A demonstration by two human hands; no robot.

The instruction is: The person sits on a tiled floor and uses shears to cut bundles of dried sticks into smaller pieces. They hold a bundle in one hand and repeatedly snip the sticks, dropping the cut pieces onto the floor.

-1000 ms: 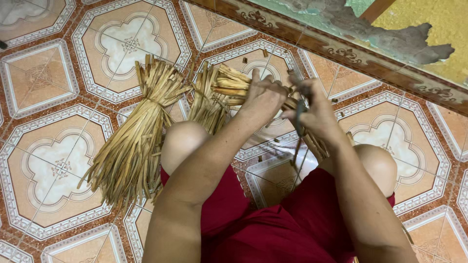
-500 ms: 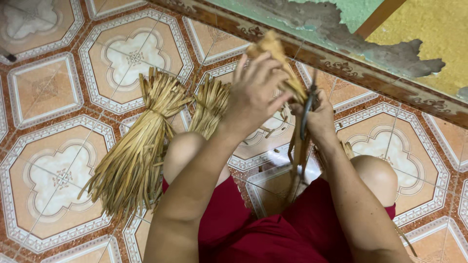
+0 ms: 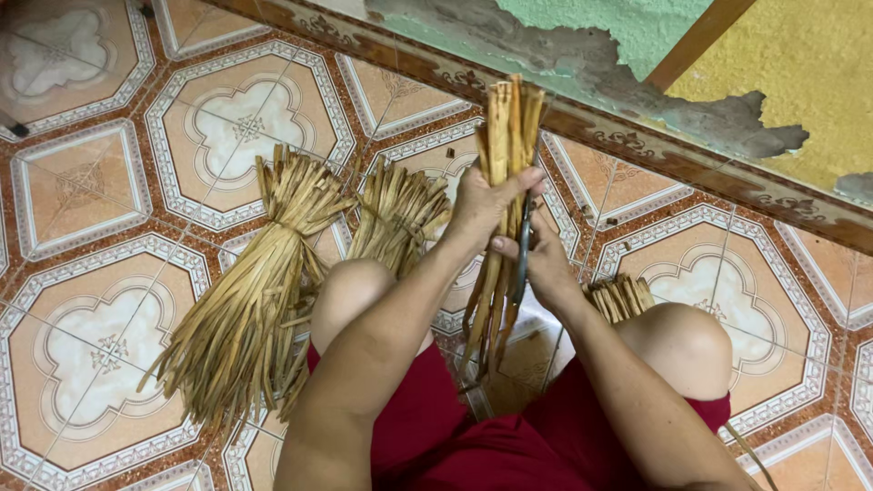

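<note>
Where the fingers [image 3: 518,186] of the left hand [image 3: 482,205] wrap around it, a bundle of dried straw strips [image 3: 503,195] is clenched just below its upper end, thumb across the front. Its long axis runs nearly upright in the view: the cut, even ends point away from the person toward the wall, and the loose ends hang down between the knees. The right hand [image 3: 546,264] sits just beneath the left, its fingers closed on a thin dark tool [image 3: 525,245] that lies along the bundle; what kind of tool it is cannot be told.

Both forearms reach forward from a lap covered in red cloth [image 3: 455,436], with the bare knees on either side. By the left knee a large tied sheaf [image 3: 250,300] lies on the floor, fanning out toward the person, and a smaller sheaf [image 3: 397,218] lies just beside it. Another short bunch [image 3: 618,295] shows behind the right knee.

All of it rests on a tiled floor [image 3: 100,355] of orange and cream octagon patterns with white flower shapes. A patterned brown skirting strip [image 3: 637,141] borders the tiles, and above it the wall [image 3: 818,82] is yellow and green, its paint peeling to grey plaster.
</note>
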